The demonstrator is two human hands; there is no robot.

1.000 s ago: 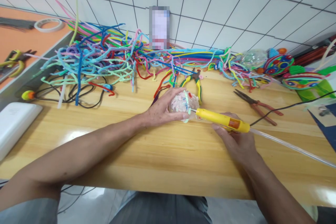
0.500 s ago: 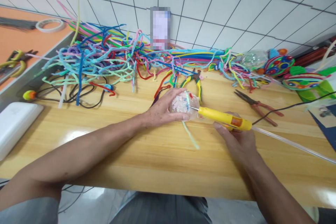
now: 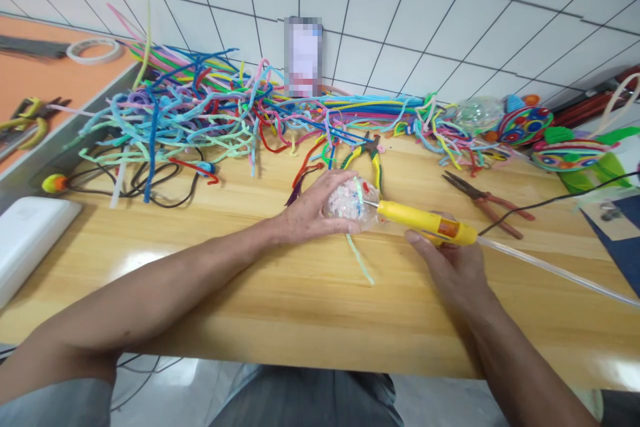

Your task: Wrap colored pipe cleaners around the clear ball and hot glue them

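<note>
A person's left hand (image 3: 307, 213) curled its fingers around a clear, speckled ball (image 3: 346, 205) at mid-tabletop (image 3: 260, 300) while the right hand (image 3: 457, 270) gripped a yellow glue gun (image 3: 410, 215), nozzle at the ball; a pale green strip (image 3: 361, 260) appeared partly attached, its tail loose.

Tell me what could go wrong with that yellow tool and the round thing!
Ouch risk: the metal tip of the yellow tool sits close to the left grip. If it is hot, which I can't tell, it could burn.
Slip risk: the clear ball is round, so it might roll in the left grip and the tip could skid.
Snag risk: the black cord crosses the reddish pliers in this view, so a tug might catch them.
</note>
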